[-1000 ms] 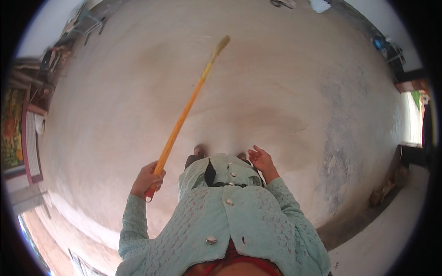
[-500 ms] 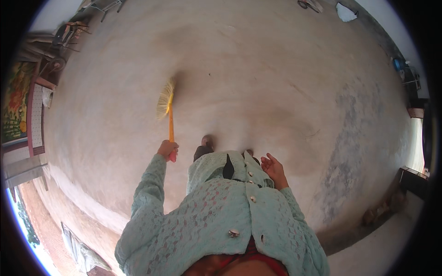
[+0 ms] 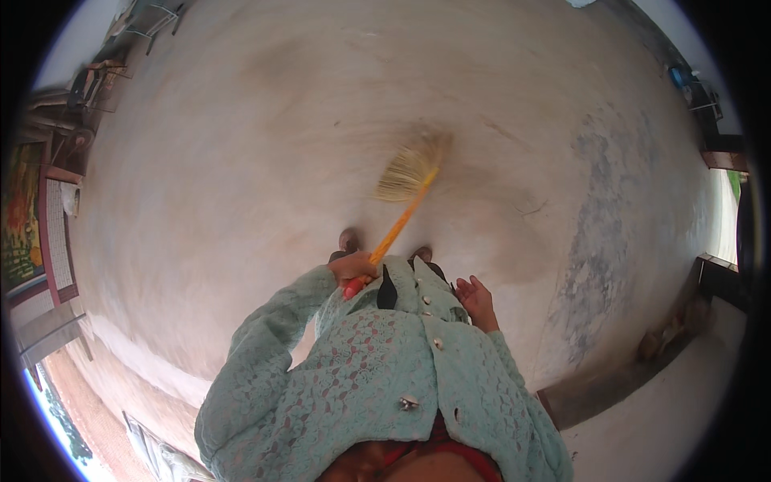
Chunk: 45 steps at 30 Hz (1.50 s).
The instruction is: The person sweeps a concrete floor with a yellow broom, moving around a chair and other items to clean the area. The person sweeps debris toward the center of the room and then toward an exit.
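My left hand (image 3: 352,267) is wrapped round the handle of a broom (image 3: 395,231), close to its red end. The orange handle slants up and to the right, ending in fanned yellow bristles that spread over the concrete floor (image 3: 265,161) ahead of my feet. Some dirt marks show beside the bristles. At my right side, my right hand (image 3: 475,299) hangs with its fingers apart and a little curled, holding nothing.
Two shoes (image 3: 348,239) of mine stand just behind the broom. Along the left wall are a chair (image 3: 90,84) and a colourful picture panel (image 3: 22,217). A low ledge (image 3: 598,399) runs at the lower right, and a dark cabinet (image 3: 720,279) stands beyond it.
My left hand has swung the broom to the right, from my left side to in front of my feet. The right hand stays at my side. The view has shifted slightly.
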{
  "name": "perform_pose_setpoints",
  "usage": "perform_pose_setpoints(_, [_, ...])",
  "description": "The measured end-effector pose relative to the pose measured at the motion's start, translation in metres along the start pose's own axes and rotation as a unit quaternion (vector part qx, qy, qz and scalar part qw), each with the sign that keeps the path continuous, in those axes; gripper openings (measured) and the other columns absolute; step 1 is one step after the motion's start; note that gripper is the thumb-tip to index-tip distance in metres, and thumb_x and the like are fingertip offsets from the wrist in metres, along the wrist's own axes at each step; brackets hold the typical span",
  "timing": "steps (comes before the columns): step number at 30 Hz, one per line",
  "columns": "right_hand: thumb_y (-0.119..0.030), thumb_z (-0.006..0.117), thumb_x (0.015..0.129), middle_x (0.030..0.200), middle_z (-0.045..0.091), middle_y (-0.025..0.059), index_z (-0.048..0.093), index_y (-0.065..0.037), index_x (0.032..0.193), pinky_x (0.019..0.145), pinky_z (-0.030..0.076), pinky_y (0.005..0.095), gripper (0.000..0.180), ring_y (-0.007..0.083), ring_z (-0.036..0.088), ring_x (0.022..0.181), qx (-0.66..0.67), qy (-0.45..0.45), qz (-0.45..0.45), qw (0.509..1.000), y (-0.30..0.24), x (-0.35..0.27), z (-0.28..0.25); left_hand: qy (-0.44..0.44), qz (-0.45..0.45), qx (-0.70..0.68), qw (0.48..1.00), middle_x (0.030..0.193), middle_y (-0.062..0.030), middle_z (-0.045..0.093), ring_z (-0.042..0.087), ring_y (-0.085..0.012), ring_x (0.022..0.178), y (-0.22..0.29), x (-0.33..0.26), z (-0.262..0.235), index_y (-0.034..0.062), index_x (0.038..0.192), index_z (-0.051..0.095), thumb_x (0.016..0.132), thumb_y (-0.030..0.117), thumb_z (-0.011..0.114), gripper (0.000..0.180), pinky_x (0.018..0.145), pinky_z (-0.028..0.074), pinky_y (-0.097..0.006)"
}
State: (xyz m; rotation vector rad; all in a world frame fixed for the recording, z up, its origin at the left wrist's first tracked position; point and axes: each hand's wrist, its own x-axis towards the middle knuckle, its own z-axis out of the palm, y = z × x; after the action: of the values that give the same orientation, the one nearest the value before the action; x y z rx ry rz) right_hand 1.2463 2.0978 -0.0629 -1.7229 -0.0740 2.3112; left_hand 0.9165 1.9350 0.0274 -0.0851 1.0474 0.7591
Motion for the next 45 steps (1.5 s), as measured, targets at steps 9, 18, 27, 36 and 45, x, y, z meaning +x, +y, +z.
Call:
perform_pose_setpoints(9, [-0.021,0.05,0.083,0.086,0.059,0.0116,0.049,-0.007,0.1,0.065,0.047,0.0323,0.022,0.0202,0.057,0.076,0.066,0.026,-0.097,0.993,-0.027,-0.057,0.009,-0.172,0.01,0.084,0.981,0.052,0.001,0.043,0.042,-0.0065,0.04,0.053,0.082,0.077,0.0034,0.085,0.044,0.068,0.007,0.056,0.021,0.039,0.036,-0.02])
perform_pose_setpoints(18, [-0.021,0.049,0.082,0.083,0.058,0.013,0.046,-0.007,0.108,0.063,0.048,0.0319,0.03,0.0205,0.057,0.074,0.021,0.038,-0.094,0.995,-0.038,-0.037,-0.036,-0.016,0.275,0.317,0.907,0.067,-0.0012,0.048,0.047,-0.0105,0.067,0.051,-0.003,0.046,-0.0013,0.098,0.049,0.068,0.014,0.057,0.035,0.064,0.037,-0.024])
perform_pose_setpoints(27, [-0.016,0.043,0.081,0.081,0.057,0.0115,0.038,-0.003,0.117,0.063,0.048,0.0315,0.039,0.0187,0.057,0.07,-0.224,-0.021,-0.075,0.971,-0.099,0.016,0.04,0.251,0.219,0.086,0.939,0.062,-0.0026,0.045,0.045,-0.0093,0.045,-0.005,-0.122,0.013,-0.0008,0.106,0.041,0.067,0.004,0.052,0.041,0.038,0.041,-0.023])
perform_pose_setpoints(36, [-0.014,0.043,0.083,0.085,0.057,0.0122,0.031,-0.004,0.124,0.067,0.048,0.0309,0.044,0.0187,0.057,0.074,-0.328,-0.135,-0.088,0.931,-0.096,0.025,0.212,0.454,0.194,-0.039,0.869,0.063,-0.0092,0.047,0.05,-0.0165,0.047,-0.016,-0.073,-0.109,-0.0054,0.087,0.039,0.064,0.001,0.052,0.026,0.037,0.044,-0.029])
perform_pose_setpoints(45, [-0.016,0.045,0.083,0.087,0.058,0.0128,0.035,-0.006,0.12,0.067,0.048,0.0316,0.039,0.0204,0.057,0.077,-0.323,-0.036,-0.057,0.944,-0.071,-0.012,0.22,0.247,0.172,0.003,0.954,0.057,-0.0101,0.05,0.051,-0.0169,0.047,0.025,-0.022,-0.151,-0.0071,0.073,0.046,0.065,0.003,0.055,0.016,0.04,0.041,-0.027])
